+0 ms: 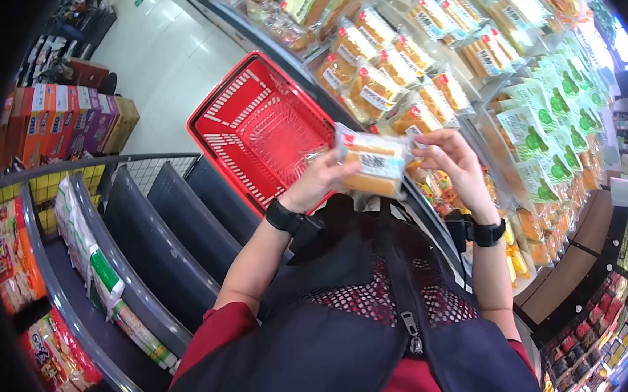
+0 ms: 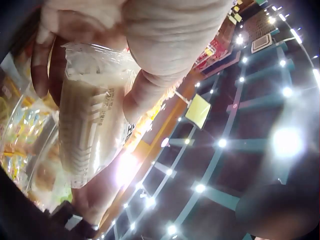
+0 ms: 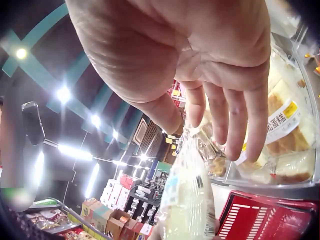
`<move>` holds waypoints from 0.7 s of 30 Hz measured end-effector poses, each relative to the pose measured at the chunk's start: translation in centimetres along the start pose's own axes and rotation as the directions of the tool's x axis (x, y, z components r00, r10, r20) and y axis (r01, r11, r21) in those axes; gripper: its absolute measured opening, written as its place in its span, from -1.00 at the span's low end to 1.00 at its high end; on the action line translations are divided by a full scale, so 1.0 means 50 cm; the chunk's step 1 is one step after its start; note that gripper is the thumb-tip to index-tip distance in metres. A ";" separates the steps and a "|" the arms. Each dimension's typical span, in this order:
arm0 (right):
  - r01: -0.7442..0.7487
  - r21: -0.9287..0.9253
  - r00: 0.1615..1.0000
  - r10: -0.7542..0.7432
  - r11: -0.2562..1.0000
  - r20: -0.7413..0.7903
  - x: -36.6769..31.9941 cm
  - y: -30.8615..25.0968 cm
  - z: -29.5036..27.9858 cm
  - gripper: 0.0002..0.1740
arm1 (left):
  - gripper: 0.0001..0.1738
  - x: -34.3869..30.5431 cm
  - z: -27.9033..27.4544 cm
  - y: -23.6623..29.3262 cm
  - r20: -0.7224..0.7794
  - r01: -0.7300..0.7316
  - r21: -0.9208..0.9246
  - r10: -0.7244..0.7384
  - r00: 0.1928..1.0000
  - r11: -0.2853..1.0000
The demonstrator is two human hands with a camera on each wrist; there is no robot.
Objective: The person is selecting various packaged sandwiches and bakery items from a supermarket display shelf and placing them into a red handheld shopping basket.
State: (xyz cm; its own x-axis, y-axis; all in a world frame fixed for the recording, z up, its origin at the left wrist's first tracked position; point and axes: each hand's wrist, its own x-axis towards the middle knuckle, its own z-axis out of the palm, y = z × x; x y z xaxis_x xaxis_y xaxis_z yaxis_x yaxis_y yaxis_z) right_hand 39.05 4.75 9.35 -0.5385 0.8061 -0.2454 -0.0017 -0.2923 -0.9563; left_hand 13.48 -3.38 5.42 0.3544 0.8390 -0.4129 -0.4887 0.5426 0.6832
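Observation:
A packaged cake (image 1: pixel 371 163) in a clear wrapper, with a dark-printed label, is held up in front of the chest. My left hand (image 1: pixel 315 181) grips its left end, thumb across the front. In the left wrist view the pale, ridged underside of the cake (image 2: pixel 90 125) shows through the film. My right hand (image 1: pixel 451 165) pinches the wrapper's right end between thumb and index finger; the right wrist view shows the gathered film (image 3: pixel 189 137) at those fingertips, the other fingers hanging loosely.
Beyond the hands, a shelf bears several similar packaged cakes (image 1: pixel 376 95) and green-printed bags (image 1: pixel 533 131). A red shopping basket (image 1: pixel 221 113) is just left of the left hand. Curved dark shelf dividers (image 1: pixel 158 232) and a wire rack edge (image 1: pixel 142 158) run along the lower left.

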 end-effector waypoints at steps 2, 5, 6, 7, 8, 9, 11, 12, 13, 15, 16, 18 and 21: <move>-0.002 -0.084 0.999 -0.002 0.996 -0.042 -0.007 -0.004 -0.002 -0.74 | -0.50 -0.006 -0.042 -0.014 -0.116 -0.099 -0.040 0.094 0.989 0.994; -0.106 -0.108 0.987 0.091 0.989 -0.134 -0.043 0.019 -0.048 -0.75 | -0.49 -0.006 -0.183 -0.044 -0.385 -0.190 -0.023 0.166 0.908 0.982; -0.157 -0.144 0.977 0.133 0.977 -0.167 -0.073 0.038 -0.092 -0.76 | -0.50 0.000 -0.239 -0.068 -0.539 -0.211 -0.011 0.172 0.824 0.977; -0.180 -0.177 0.971 0.146 0.968 -0.191 -0.085 0.044 -0.112 -0.76 | -0.51 0.018 -0.264 -0.090 -0.562 -0.206 -0.011 0.165 0.810 0.978; -0.203 -0.209 0.964 0.158 0.957 -0.216 -0.091 0.044 -0.115 -0.77 | -0.51 0.029 -0.295 -0.105 -0.585 -0.202 -0.010 0.158 0.796 0.979; -0.209 -0.212 0.961 0.160 0.955 -0.225 -0.104 0.042 -0.109 -0.77 | -0.51 0.033 -0.353 -0.130 -0.605 -0.141 -0.019 0.101 0.790 0.990; -0.285 -0.182 0.921 0.216 0.941 -0.323 -0.133 0.030 -0.076 -0.78 | -0.51 0.066 -0.507 -0.247 -0.598 -0.017 -0.089 -0.040 0.801 0.996; -0.290 -0.185 0.918 0.218 0.939 -0.332 -0.139 0.020 -0.051 -0.78 | -0.51 0.062 -0.544 -0.253 -0.598 0.009 -0.069 -0.049 0.800 0.998; -0.302 -0.190 0.909 0.222 0.934 -0.352 -0.145 0.008 -0.029 -0.79 | -0.49 0.069 -0.562 -0.270 -0.600 0.217 0.003 -0.172 0.781 0.976; -0.312 -0.202 0.902 0.223 0.928 -0.371 -0.151 -0.011 -0.009 -0.80 | -0.47 0.100 -0.598 -0.344 -0.581 0.328 0.044 -0.243 0.777 0.944; -0.314 -0.202 0.899 0.223 0.928 -0.376 -0.152 -0.009 -0.012 -0.80 | -0.47 0.116 -0.591 -0.358 -0.552 0.239 0.007 -0.196 0.811 0.971; -0.358 -0.205 0.874 0.250 0.911 -0.416 -0.149 -0.003 -0.023 -0.79 | -0.46 0.140 -0.589 -0.411 -0.483 0.276 0.049 -0.220 0.848 0.960; -0.433 -0.207 0.834 0.303 0.877 -0.461 -0.148 0.009 -0.023 -0.79 | -0.51 0.211 -0.647 -0.474 -0.518 0.319 -0.051 -0.298 0.801 0.946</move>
State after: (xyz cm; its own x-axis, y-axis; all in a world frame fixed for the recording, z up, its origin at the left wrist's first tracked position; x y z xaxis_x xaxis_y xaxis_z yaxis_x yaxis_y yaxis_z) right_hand 43.99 -0.76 10.57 -0.0618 0.8210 -0.5676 0.4063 -0.4988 -0.7656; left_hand 3.00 -6.08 -34.59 0.0163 0.5316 -0.8468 -0.3903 0.7832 0.4841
